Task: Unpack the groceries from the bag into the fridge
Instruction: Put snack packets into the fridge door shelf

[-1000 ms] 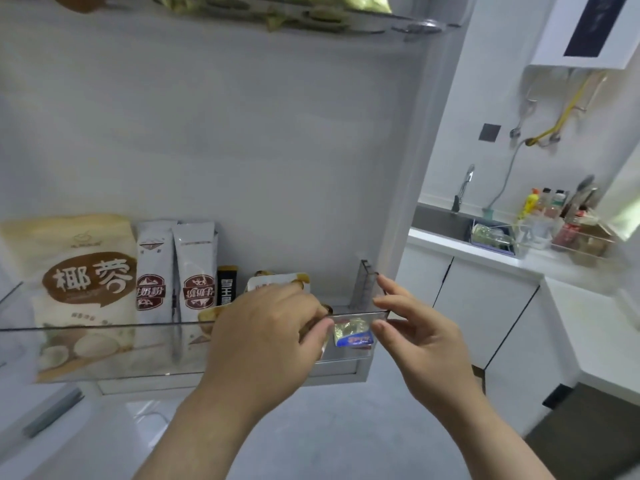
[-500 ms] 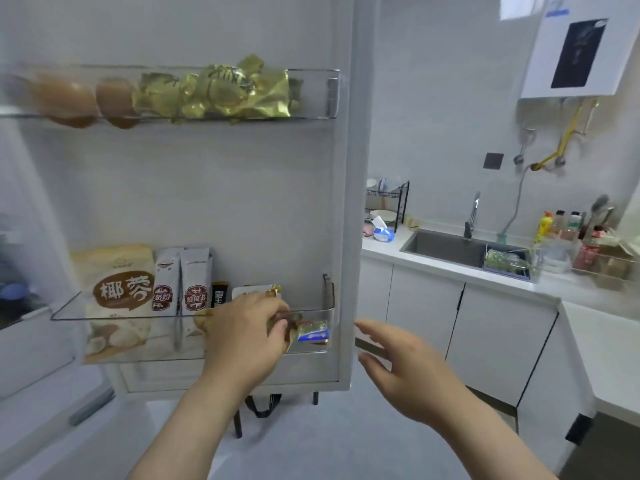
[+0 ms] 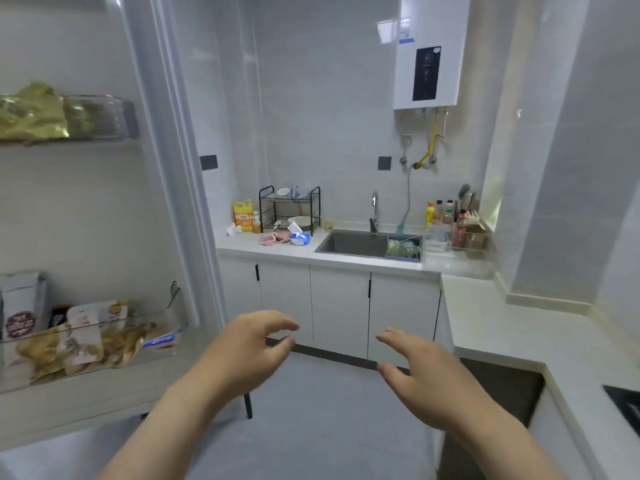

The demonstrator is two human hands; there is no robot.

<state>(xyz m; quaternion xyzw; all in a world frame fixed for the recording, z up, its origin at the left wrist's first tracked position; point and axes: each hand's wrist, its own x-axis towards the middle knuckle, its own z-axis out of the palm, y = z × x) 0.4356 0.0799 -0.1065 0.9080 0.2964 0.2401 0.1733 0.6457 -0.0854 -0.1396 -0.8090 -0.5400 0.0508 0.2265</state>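
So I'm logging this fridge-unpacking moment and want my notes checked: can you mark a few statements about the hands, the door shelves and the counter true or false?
1. The left hand and the right hand both hold nothing. True.
2. The left hand reaches into the lower door shelf. False: it hovers outside the shelf, to its right, in front of the cabinets.
3. Gold foil packets lie in the upper door shelf. True.
4. The dish rack stands to the right of the sink. False: it stands to the sink's left on the counter.
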